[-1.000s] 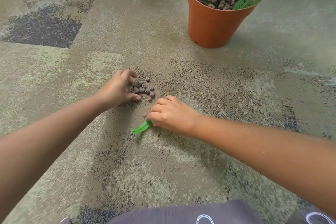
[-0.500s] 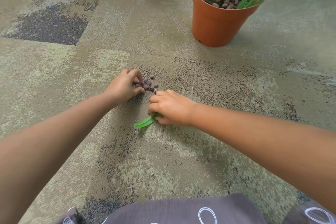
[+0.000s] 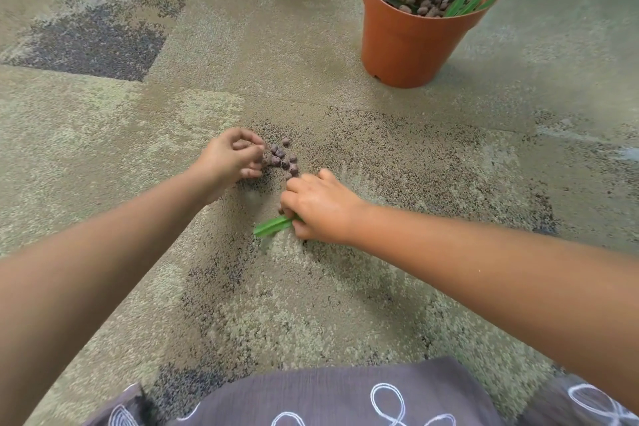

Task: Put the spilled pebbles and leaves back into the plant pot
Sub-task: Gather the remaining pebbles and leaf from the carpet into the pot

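— Both hands have crept closer together since a second ago. Nearest us, the right hand (image 3: 320, 206) pinches the green leaf (image 3: 273, 226) flat against the carpet (image 3: 311, 304).

— And the left hand (image 3: 230, 157)?

— Its fingers (image 3: 254, 149) curl shut around some brown pebbles (image 3: 285, 159); the rest lie loose just beside it. Well beyond stands the orange plant pot (image 3: 415, 45), filled with pebbles and leaves.

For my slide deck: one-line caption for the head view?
Left hand gathers spilled pebbles while right hand pinches a leaf, pot beyond.
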A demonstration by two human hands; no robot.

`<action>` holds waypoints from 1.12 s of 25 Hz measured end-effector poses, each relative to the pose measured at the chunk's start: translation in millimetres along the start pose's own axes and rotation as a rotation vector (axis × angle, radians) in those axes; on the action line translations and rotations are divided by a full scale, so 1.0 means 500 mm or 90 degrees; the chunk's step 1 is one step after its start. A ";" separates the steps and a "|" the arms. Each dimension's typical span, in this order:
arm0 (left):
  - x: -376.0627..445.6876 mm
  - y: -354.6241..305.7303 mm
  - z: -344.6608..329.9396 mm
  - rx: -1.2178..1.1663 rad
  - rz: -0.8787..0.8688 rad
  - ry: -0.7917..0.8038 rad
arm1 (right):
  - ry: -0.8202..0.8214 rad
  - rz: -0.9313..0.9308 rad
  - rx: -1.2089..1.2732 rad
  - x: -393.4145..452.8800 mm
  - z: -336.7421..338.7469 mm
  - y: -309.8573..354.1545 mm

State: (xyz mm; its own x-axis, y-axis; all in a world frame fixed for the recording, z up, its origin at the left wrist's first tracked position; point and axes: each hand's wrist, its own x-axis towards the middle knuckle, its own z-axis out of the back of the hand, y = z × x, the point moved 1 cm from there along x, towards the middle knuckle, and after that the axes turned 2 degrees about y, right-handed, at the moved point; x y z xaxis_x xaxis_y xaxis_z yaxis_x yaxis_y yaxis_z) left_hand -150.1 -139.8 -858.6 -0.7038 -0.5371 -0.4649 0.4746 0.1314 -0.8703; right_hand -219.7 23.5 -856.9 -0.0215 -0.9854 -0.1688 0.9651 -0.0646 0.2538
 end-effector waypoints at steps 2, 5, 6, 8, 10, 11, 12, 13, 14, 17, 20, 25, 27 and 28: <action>-0.018 -0.003 0.012 -0.274 0.041 0.020 | -0.011 -0.021 0.043 -0.013 -0.008 -0.004; -0.040 -0.013 0.018 -0.507 0.033 0.068 | -0.027 -0.113 0.156 -0.038 -0.021 -0.008; -0.047 -0.019 0.012 -0.571 0.019 0.100 | -0.037 -0.162 0.224 -0.049 -0.023 -0.010; -0.060 -0.025 -0.011 -0.651 -0.008 0.146 | -0.075 -0.242 0.332 -0.065 -0.023 -0.024; -0.065 -0.028 -0.040 -0.654 0.009 0.125 | -0.121 -0.296 0.352 -0.070 -0.019 -0.040; -0.065 -0.030 -0.049 -0.640 0.028 0.093 | -0.138 -0.320 0.345 -0.070 -0.018 -0.048; -0.061 -0.031 -0.054 -0.615 0.050 0.053 | -0.146 -0.339 0.340 -0.068 -0.018 -0.053; -0.057 -0.032 -0.055 -0.570 0.075 0.009 | -0.140 -0.344 0.337 -0.065 -0.018 -0.055; -0.053 -0.033 -0.055 -0.490 0.100 -0.031 | -0.119 -0.334 0.333 -0.061 -0.020 -0.050; -0.049 -0.020 -0.051 0.029 0.117 -0.068 | -0.029 -0.266 0.286 -0.049 -0.032 -0.021; -0.055 0.008 -0.065 0.392 0.062 0.051 | -0.011 -0.237 0.253 -0.050 -0.036 -0.011; -0.055 0.022 -0.083 0.525 0.027 0.023 | 0.025 -0.221 0.311 -0.063 -0.015 -0.038; -0.055 0.024 -0.092 0.552 0.014 -0.002 | 0.013 -0.249 0.395 -0.066 -0.008 -0.052; -0.058 0.026 -0.096 0.557 0.006 -0.014 | -0.009 -0.256 0.419 -0.067 -0.003 -0.058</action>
State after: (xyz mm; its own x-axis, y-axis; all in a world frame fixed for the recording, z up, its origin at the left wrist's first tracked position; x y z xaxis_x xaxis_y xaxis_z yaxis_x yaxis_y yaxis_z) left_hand -149.0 -82.5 -864.5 -0.6917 -0.5566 -0.4601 0.7220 -0.5462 -0.4246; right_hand -246.8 58.4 -859.9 -0.3454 -0.8678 -0.3572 0.5286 -0.4944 0.6900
